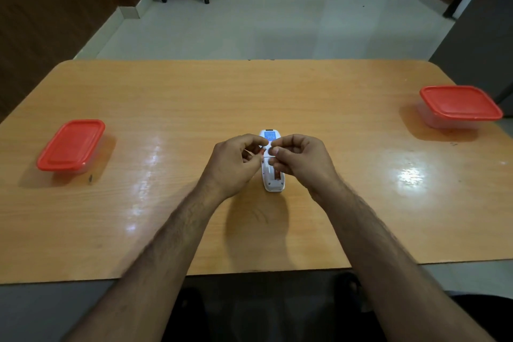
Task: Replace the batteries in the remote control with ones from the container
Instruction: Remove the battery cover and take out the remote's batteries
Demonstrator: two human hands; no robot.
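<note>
Table (pixel 194 108): a glossy orange-brown wooden top is seen from above, filling the middle of the view.
Remote control (pixel 272 175): a white remote is laid back-up at the table's centre, its long axis running from 6 to 12 o'clock. A blue label is seen at its far end; the battery bay at its near end is uncovered, with something red-orange visible inside.
Left hand (pixel 234 164): it is held at 9 o'clock of the remote, fingers curled, thumb and fingertips pinched together over the remote's middle. A small reddish item is glimpsed at the fingertips; what it is cannot be told.
Right hand (pixel 299 158): it is held at 3 o'clock of the remote, fingers curled and closed on a small white piece over the remote's middle.
Left container (pixel 71 145): a clear box with a red lid is set at 9 o'clock, well apart from the remote, lid on.
Right container (pixel 459 105): a matching red-lidded box is set at 2 o'clock, near the table's right edge, lid on.
</note>
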